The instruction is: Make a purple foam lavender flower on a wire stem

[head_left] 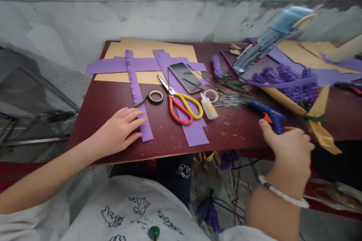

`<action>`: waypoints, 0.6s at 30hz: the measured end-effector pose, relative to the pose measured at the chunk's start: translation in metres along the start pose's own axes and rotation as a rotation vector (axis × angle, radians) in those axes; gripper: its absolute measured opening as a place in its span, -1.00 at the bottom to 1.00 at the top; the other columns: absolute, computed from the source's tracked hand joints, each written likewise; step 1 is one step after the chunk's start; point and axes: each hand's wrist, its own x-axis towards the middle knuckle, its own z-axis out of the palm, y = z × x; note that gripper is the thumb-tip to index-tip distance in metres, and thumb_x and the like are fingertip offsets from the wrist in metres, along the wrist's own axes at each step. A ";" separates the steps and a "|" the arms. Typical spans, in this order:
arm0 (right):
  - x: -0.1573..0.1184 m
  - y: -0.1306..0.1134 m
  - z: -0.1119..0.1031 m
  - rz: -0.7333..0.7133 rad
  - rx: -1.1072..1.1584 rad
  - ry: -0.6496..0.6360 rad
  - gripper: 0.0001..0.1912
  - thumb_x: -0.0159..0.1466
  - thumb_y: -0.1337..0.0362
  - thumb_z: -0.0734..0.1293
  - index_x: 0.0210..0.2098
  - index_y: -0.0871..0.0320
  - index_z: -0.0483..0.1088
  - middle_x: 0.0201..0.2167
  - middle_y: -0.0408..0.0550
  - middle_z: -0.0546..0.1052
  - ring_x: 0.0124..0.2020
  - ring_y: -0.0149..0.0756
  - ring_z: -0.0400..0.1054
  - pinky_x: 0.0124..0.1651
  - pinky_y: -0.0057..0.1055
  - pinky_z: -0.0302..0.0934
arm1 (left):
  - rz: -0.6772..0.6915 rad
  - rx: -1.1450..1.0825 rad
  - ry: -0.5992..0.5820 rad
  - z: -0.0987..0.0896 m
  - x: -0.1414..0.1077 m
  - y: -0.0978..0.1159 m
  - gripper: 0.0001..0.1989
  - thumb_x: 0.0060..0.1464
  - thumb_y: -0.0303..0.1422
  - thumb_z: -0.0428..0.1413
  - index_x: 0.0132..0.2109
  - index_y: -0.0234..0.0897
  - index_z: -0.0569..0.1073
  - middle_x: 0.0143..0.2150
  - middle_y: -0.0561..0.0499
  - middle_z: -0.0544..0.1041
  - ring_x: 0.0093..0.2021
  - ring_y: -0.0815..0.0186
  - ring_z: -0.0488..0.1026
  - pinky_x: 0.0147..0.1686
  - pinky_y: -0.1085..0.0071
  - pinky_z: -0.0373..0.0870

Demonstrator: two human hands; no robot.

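Note:
My left hand (124,128) lies open and palm down, its fingertips on a purple paper strip (135,92) with cuts along its left edge. A roll of dark green tape (155,96) is close by, its loose end reaching the strip. On the right, my right hand (288,150) is closed around the handle of a blue glue gun (267,112) with an orange trigger. The fingers' far side is hidden. Between the hands are scissors (181,105) with red and yellow handles and a small glue bottle (208,107).
A phone (186,77) rests on purple strips and yellow paper (113,51). Behind the glue gun lie thin wires (230,101), green stems and a purple flower (217,66). A blue water bottle (266,45) stands near a wrapped purple bouquet (294,83). The wall borders the table's back.

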 end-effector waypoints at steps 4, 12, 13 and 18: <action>0.004 -0.003 0.005 0.101 0.006 -0.046 -0.17 0.15 -0.16 0.24 0.17 0.41 0.28 0.15 0.48 0.29 0.20 0.24 0.17 0.08 -0.07 0.16 | 0.025 -0.047 -0.025 0.009 -0.025 0.020 -0.61 0.26 -0.28 -0.04 0.18 -0.28 0.35 0.26 -0.13 0.34 0.29 0.13 0.22 0.30 0.01 0.08; 0.033 -0.017 0.019 0.210 0.096 -0.024 0.01 0.04 -0.11 0.37 0.23 0.56 0.16 0.10 0.76 0.25 0.19 0.45 0.15 0.05 0.17 0.01 | -0.063 -0.149 0.026 0.019 -0.031 0.029 -0.66 0.26 -0.30 -0.04 0.09 -0.29 0.43 0.19 -0.14 0.43 0.25 0.18 0.29 0.28 0.05 0.16; 0.038 -0.019 0.021 0.241 0.105 -0.002 -0.03 0.04 -0.05 0.38 0.21 0.58 0.18 0.08 0.81 0.25 0.18 0.47 0.15 0.00 0.18 0.00 | -0.072 -0.151 0.034 0.019 -0.032 0.030 -0.67 0.26 -0.31 -0.04 0.07 -0.29 0.44 0.17 -0.14 0.44 0.24 0.18 0.30 0.27 0.05 0.17; 0.048 -0.018 0.027 0.254 0.116 0.100 -0.14 -0.02 0.11 0.42 0.16 0.51 0.25 -0.09 0.78 0.39 0.03 0.40 0.33 -0.30 0.03 0.03 | -0.084 -0.139 0.077 0.015 -0.034 0.033 -0.69 0.25 -0.32 -0.03 0.05 -0.32 0.44 0.14 -0.15 0.46 0.20 0.19 0.33 0.26 0.08 0.18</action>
